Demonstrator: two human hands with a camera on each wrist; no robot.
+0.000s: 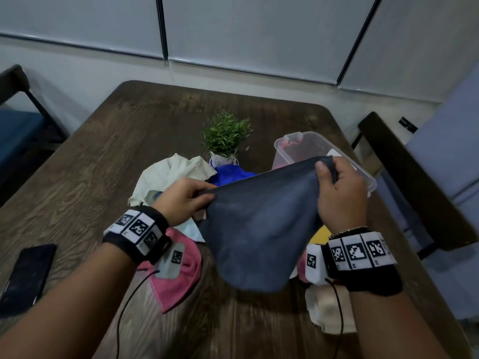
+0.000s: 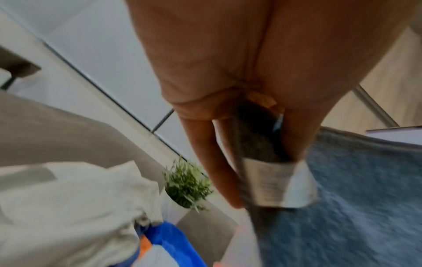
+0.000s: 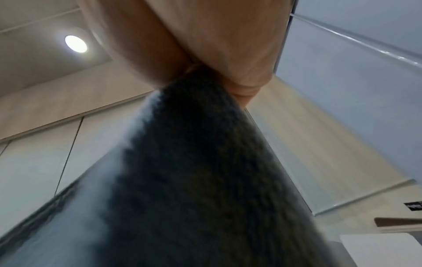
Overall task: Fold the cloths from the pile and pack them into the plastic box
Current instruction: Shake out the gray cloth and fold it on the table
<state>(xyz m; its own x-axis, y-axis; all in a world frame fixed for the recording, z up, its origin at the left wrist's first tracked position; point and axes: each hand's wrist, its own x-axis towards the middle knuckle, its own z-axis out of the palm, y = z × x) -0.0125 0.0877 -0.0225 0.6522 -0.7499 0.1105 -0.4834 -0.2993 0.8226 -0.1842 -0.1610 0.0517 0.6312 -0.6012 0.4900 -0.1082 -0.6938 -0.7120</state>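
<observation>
Above the cloth pile [image 1: 181,174], the dark grey cloth [image 1: 259,229] hangs spread, the left hand [image 1: 185,200] and right hand [image 1: 339,187] pinching its top corners in their fingers, probably squaring it for folding; the plastic box [image 1: 321,151] waits just behind.

Dark wooden table [image 1: 108,141] bearing loose cloth pile [image 1: 178,169], clear plastic box [image 1: 321,149] (something pink inside), potted plant [image 1: 225,136], black phone [image 1: 26,275] at left

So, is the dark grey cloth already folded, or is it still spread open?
Spread open. The left hand and right hand each pinch a top corner of the dark grey cloth, which hangs above the table.
</observation>
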